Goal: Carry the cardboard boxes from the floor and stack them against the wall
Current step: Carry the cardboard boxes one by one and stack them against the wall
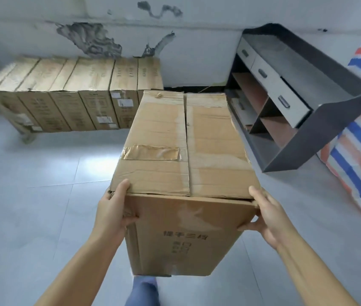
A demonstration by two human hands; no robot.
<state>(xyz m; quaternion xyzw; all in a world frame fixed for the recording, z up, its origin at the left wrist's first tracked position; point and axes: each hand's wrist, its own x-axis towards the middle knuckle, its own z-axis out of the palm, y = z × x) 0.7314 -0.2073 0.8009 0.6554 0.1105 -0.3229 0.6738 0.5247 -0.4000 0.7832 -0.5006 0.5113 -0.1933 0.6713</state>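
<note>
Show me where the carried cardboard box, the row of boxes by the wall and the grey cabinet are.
carried cardboard box point(181, 138), head view, top flap.
row of boxes point(69, 85), head view, top face of a middle box.
grey cabinet point(321, 133), head view, its dark side panel.

A dark grey shelf unit point(307, 138) with pale drawers point(285, 100) tilts at the right of the frame. A red, white and blue striped tarp point(360, 151) fills the far right edge. Grey floor tiles point(31, 195) lie below.

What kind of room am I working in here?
Probably a storeroom or back room. A row of cardboard boxes lines a wall with peeling paint, a dark cabinet lies tipped over, and a striped tarp covers something at the right.
</note>
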